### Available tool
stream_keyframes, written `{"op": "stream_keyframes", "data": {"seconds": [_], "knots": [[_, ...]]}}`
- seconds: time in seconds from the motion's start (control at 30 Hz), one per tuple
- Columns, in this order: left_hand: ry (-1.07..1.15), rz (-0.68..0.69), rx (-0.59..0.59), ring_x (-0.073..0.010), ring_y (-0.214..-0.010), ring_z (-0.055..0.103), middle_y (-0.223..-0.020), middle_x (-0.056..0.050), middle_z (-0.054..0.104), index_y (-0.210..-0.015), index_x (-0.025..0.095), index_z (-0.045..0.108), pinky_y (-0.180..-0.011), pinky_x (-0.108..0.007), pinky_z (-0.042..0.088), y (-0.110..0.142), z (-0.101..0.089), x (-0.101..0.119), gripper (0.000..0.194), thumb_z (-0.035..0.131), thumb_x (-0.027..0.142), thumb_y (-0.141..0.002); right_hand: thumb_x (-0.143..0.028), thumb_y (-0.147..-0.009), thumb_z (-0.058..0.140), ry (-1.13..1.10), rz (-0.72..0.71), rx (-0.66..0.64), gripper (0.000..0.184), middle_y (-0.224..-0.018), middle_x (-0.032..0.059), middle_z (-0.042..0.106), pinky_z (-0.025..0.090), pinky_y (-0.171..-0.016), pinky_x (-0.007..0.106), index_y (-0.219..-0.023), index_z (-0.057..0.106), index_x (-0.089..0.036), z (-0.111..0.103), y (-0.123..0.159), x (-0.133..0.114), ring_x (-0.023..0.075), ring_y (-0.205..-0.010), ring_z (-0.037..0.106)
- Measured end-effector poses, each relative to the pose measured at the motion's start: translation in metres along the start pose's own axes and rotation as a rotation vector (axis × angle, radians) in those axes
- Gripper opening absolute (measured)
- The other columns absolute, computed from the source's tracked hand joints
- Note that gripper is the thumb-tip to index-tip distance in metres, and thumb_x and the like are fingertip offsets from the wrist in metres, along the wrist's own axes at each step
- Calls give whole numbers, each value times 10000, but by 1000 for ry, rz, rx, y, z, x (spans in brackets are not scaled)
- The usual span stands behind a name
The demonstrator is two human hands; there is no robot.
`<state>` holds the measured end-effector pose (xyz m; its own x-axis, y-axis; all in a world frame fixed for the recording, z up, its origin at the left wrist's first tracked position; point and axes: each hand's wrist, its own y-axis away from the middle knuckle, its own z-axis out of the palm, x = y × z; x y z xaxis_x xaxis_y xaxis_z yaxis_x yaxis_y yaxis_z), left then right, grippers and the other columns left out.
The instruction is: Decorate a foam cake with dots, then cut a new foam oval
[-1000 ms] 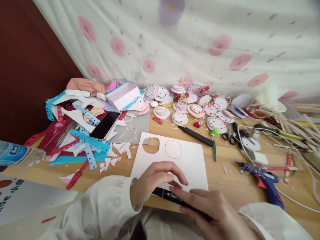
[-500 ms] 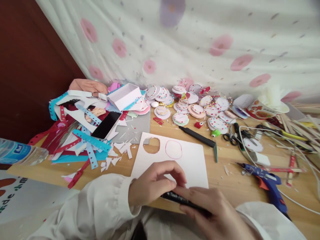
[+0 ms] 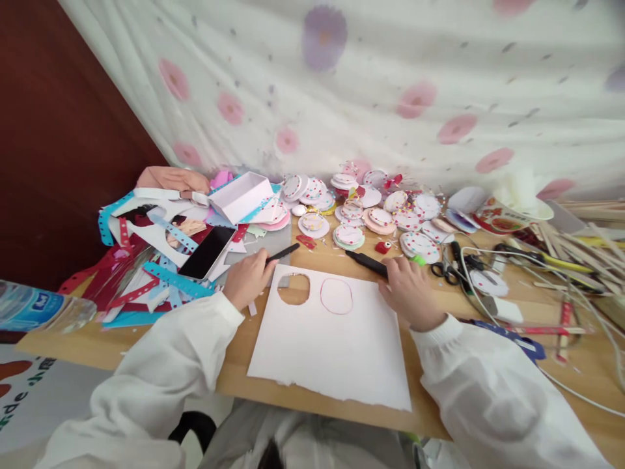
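Note:
In the head view my left hand (image 3: pixel 249 279) is closed around a black marker (image 3: pixel 283 253), whose end points to the right over the table. My right hand (image 3: pixel 409 291) is wrapped over the thick end of a black pen-shaped tool (image 3: pixel 366 262), its narrow end pointing left; its exact kind I cannot tell. Between the hands lies a white paper sheet (image 3: pixel 327 352). It has a round cut-out hole (image 3: pixel 293 288) at upper left and a red-drawn circle (image 3: pixel 336 296) beside it. The sheet's bottom edge looks torn.
Stacked decorated paper discs (image 3: pixel 349 236) line the back. At left are a phone (image 3: pixel 208 253), coloured strips, an open white box (image 3: pixel 243 195) and a water bottle (image 3: pixel 43 307). Scissors (image 3: pixel 444 273), cables and a blue glue gun (image 3: pixel 530 345), partly behind my right sleeve, lie at right.
My hands have moved apart and away from me. The marker, held between both hands before, is now in the left alone. My right hand has taken hold of the black tool.

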<state>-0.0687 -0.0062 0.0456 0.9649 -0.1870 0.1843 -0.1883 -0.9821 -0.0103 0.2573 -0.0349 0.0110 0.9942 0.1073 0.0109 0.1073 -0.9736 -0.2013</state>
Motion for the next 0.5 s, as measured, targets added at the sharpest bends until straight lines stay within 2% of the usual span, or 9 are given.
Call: {"op": "stream_keyframes", "data": {"seconds": [0.1, 0.2, 0.27, 0.33, 0.43, 0.5], "knots": [[-151, 46, 125, -323, -1054, 556, -1056, -183, 619, -1107, 108, 540, -847, -395, 414, -13, 12, -1, 342, 406, 373, -937, -109, -855, 412, 47, 4, -135, 315, -990, 171, 605, 421, -789, 419, -1147, 531, -111, 14, -12, 2, 297, -929, 557], [-104, 217, 227, -351, -1209, 447, -1246, -211, 522, -1237, 96, 487, -999, -475, 336, -14, 18, 10, 477, 491, 425, -892, -22, -837, 339, -40, -36, -164, 426, -978, 137, 595, 421, -795, 392, -1197, 522, -159, 12, -13, 4, 263, -922, 567], [4, 386, 169, -319, -1234, 430, -1261, -173, 522, -1237, 123, 498, -1042, -454, 319, -13, 21, 21, 511, 531, 472, -864, -12, -831, 329, -211, -81, -121, 432, -978, 126, 579, 430, -815, 381, -1165, 544, -182, 5, -5, 6, 243, -926, 565], [84, 499, 95, -305, -1241, 422, -1259, -154, 533, -1211, 134, 521, -1059, -438, 313, -13, 26, 34, 567, 582, 535, -815, -76, -873, 332, -466, -107, -47, 336, -996, 123, 573, 450, -829, 374, -1083, 569, -192, -4, 8, 7, 229, -937, 565], [116, 546, 26, -309, -1193, 448, -1209, -153, 564, -1195, 122, 536, -1040, -450, 322, -16, 35, 49, 651, 637, 588, -752, -230, -935, 339, -863, -18, -32, 253, -959, 99, 614, 494, -780, 362, -1034, 572, -216, -22, 31, 10, 205, -860, 606], [105, 545, -21, -310, -1130, 479, -1126, -141, 596, -1160, 117, 563, -1007, -455, 342, -20, 40, 56, 636, 669, 574, -730, -294, -947, 337, -1164, 100, -107, 291, -969, 98, 653, 527, -724, 356, -1147, 538, -231, -34, 45, 12, 201, -813, 647]]}}
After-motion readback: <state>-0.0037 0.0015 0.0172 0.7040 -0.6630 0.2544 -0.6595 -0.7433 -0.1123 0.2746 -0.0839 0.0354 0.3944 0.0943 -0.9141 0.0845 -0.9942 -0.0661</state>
